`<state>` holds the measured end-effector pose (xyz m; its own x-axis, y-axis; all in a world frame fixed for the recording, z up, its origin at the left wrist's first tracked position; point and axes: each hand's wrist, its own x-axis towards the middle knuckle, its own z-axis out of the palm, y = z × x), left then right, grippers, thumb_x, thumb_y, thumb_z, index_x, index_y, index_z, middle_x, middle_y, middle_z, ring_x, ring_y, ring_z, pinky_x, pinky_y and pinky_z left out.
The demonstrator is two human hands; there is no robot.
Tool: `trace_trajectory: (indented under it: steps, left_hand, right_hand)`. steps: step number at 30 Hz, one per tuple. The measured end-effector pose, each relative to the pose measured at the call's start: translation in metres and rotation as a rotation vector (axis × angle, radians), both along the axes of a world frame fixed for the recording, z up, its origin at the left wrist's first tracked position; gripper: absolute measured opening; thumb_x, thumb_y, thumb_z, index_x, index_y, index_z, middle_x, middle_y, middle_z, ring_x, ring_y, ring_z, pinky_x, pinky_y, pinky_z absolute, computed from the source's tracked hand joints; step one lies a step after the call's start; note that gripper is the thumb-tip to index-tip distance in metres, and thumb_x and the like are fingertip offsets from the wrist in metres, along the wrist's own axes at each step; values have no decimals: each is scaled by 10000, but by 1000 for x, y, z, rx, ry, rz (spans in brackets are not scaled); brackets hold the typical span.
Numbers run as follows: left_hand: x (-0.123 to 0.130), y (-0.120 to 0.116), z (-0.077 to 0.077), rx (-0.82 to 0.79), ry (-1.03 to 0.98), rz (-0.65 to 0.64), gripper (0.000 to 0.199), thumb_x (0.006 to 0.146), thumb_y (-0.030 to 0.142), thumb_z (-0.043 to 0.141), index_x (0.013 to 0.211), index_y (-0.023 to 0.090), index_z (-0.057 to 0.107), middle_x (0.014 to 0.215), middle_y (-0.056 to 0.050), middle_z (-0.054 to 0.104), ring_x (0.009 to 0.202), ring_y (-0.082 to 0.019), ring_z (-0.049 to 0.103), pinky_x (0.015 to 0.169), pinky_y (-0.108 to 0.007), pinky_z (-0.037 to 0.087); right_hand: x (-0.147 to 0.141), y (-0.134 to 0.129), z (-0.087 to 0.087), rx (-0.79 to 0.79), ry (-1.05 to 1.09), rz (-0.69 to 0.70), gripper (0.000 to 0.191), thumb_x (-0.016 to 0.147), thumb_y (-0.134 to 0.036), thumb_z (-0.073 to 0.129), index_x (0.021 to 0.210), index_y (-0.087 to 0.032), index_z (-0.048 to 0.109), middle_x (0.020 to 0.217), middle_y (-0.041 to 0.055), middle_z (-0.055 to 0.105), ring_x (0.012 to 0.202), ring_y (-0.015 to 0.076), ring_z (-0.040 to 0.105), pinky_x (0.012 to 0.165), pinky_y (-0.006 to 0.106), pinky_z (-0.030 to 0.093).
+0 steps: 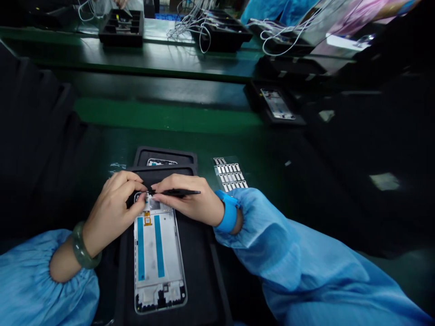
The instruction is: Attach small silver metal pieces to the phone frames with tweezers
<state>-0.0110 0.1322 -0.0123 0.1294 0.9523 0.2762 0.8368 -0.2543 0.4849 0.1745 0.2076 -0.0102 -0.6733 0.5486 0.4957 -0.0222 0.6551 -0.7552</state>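
Well, both hands work together at the top end of a phone frame [158, 267], which lies face down in a black tray [202, 267] on the counter [166, 117]. The left hand [113, 210] curls over the frame's top corner, its fingers bunched together, though they hide whether it pinches anything. The right hand [186, 199] is clamped on slim black tweezers [180, 192], whose tip reaches that same corner, almost meeting the left fingertips.

The frame sits a little off-centre in the tray, with a strip of black tray between its right edge and the tray's raised rim. Its lower end stops short of the picture's bottom edge. The frame has a silver rim, a white back, two long blue strips, a small orange tag near the top, and black cut-outs along the lower end.

Just past the hands sits a second black tray [165, 154] holding another frame, and a sheet of small white labels [229, 174] lies beside it. Farther along, a third tray [277, 104] holds another frame. A blue wrist strap [229, 210] circles the right wrist, and a green bangle [84, 244] circles the left.
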Motion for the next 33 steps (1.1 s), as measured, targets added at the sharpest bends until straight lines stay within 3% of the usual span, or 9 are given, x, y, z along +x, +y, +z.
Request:
trace_trajectory:
  steps: [10, 21, 29, 33]
  left_hand:
    - [2, 0, 0, -16, 8, 12, 75, 810, 187, 507, 843, 200, 573, 931, -43, 569, 927, -204, 528, 813, -396, 447]
    - [4, -1, 2, -3, 46, 22, 58, 823, 178, 500, 855, 193, 546, 924, -44, 552, 921, -197, 516, 791, -387, 449]
    - [2, -1, 0, -4, 25, 21, 58, 814, 181, 514, 849, 201, 556, 919, -37, 561, 911, -201, 526, 784, -380, 447]
    - [3, -1, 0, 4, 25, 14, 65, 821, 177, 505, 852, 199, 557, 918, -39, 557, 921, -204, 525, 792, -375, 443]
  right_hand:
    - [4, -2, 7, 189, -75, 118, 110, 888, -178, 533, 883, -123, 629, 905, 88, 680, 916, 152, 645, 820, 270, 544]
    - [2, -2, 2, 88, -3, 67, 70, 853, -187, 590, 872, -130, 627, 877, 75, 690, 864, 150, 657, 809, 272, 551]
    - [1, -2, 3, 119, -12, 78, 69, 845, -186, 603, 877, -127, 621, 884, 74, 683, 881, 151, 652, 803, 263, 549]
    - [3, -1, 2, 210, -24, 135, 72, 861, -123, 564, 888, -97, 625, 895, 97, 677, 917, 158, 641, 820, 265, 546]
